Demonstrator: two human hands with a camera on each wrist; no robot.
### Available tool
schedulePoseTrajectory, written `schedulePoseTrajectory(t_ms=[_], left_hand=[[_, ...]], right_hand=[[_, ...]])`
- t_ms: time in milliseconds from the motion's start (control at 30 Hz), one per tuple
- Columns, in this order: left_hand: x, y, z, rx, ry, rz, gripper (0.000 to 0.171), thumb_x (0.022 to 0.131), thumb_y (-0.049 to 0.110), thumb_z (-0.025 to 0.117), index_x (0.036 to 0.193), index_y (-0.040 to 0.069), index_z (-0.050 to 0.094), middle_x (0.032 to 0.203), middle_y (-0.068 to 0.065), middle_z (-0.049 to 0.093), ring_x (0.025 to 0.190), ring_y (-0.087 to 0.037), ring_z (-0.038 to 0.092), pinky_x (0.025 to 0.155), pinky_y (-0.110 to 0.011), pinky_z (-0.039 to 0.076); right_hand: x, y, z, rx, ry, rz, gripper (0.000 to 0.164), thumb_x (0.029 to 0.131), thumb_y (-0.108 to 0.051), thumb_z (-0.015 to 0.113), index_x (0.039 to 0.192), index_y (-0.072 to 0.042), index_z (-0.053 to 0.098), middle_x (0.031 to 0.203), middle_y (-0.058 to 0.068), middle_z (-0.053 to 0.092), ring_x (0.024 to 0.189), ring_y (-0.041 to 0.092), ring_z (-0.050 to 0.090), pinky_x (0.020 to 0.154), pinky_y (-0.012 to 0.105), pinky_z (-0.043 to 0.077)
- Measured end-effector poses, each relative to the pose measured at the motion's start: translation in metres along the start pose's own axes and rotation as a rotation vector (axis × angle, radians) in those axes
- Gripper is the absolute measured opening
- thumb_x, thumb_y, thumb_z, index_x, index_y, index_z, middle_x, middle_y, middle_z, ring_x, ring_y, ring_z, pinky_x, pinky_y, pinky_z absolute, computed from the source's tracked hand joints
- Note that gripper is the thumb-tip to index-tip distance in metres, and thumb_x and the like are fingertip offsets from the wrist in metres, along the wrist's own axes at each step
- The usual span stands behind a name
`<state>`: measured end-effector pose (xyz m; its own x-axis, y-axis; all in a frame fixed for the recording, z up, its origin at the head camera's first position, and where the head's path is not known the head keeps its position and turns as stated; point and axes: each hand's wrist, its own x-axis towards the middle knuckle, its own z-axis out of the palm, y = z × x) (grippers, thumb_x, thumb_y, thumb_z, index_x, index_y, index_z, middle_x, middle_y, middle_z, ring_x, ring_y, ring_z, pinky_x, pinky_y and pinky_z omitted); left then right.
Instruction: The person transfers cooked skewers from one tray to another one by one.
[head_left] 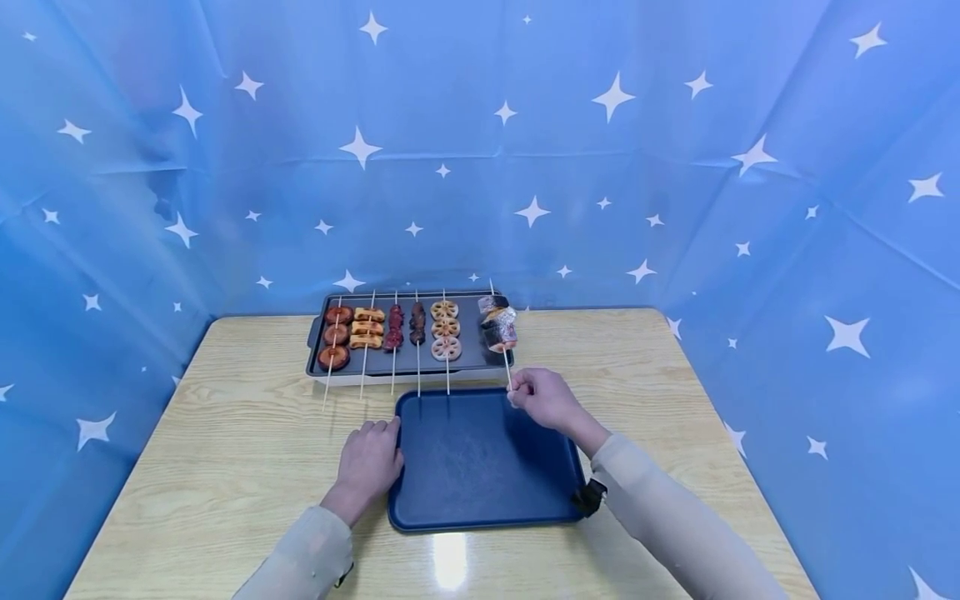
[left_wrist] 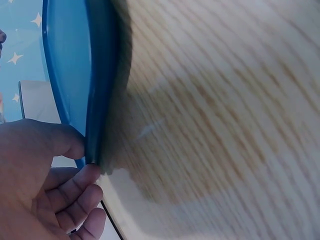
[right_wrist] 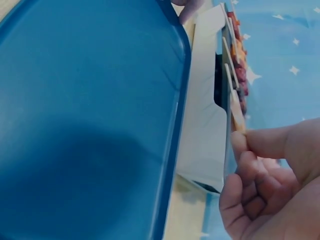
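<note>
A skewer of dark and silvery chunks (head_left: 497, 323) is at the right end of a black grill plate (head_left: 469, 337). My right hand (head_left: 546, 398) pinches the lower end of its stick between thumb and forefinger; I cannot tell whether the chunks touch the plate. On the table in front lies a dark blue tray (head_left: 487, 462). At its upper left edge, my left hand (head_left: 370, 458) holds the rim, thumb and forefinger pinching it in the left wrist view. The tray (right_wrist: 90, 100) fills much of the right wrist view, beside the right hand (right_wrist: 280, 185).
Several other skewers lie in a row on the grill: round brown slices (head_left: 337, 334), yellow pieces (head_left: 367, 327), red chunks (head_left: 394, 327), dark brown chunks (head_left: 417, 323) and lotus root slices (head_left: 446, 330). Their sticks overhang its front edge. A blue starred curtain (head_left: 450, 192) surrounds the wooden table (head_left: 247, 433).
</note>
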<state>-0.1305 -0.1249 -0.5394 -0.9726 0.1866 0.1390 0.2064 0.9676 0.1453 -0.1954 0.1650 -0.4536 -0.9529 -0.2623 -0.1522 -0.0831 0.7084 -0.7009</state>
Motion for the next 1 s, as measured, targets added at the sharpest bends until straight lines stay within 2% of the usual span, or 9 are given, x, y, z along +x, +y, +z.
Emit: schedulePoseTrajectory(t_ms=[333,833,1000], left_hand=[[-0.001,0.0,-0.001,-0.006,0.008,0.004,0.046,0.08,0.02,0.07,0.121,0.001,0.065,0.103,-0.016,0.071,0.093,-0.032,0.065,0.075,-0.046,0.053],[-0.001,0.002,-0.003,-0.005,-0.012,0.004,0.045,0.079,0.019,0.071,0.12,0.001,0.065,0.101,-0.016,0.07,0.092,-0.033,0.065,0.073,-0.046,0.052],[-0.001,0.002,-0.003,-0.007,-0.01,0.001,0.045,0.079,0.018,0.071,0.12,0.001,0.065,0.1,-0.016,0.07,0.091,-0.032,0.065,0.072,-0.046,0.052]], right_hand=[[-0.021,0.014,-0.012,-0.017,0.032,-0.037,0.007,0.091,-0.007,0.06,0.084,-0.006,0.062,0.069,0.002,0.06,0.058,0.012,0.048,0.061,0.026,0.04],[-0.053,0.039,-0.022,-0.017,0.032,0.02,0.006,0.088,-0.006,0.063,0.082,-0.006,0.062,0.066,-0.001,0.06,0.057,0.009,0.048,0.053,0.021,0.036],[-0.066,0.048,-0.021,-0.028,0.017,0.038,0.008,0.087,-0.005,0.062,0.079,-0.008,0.061,0.065,-0.003,0.055,0.055,0.007,0.045,0.051,0.021,0.035]])
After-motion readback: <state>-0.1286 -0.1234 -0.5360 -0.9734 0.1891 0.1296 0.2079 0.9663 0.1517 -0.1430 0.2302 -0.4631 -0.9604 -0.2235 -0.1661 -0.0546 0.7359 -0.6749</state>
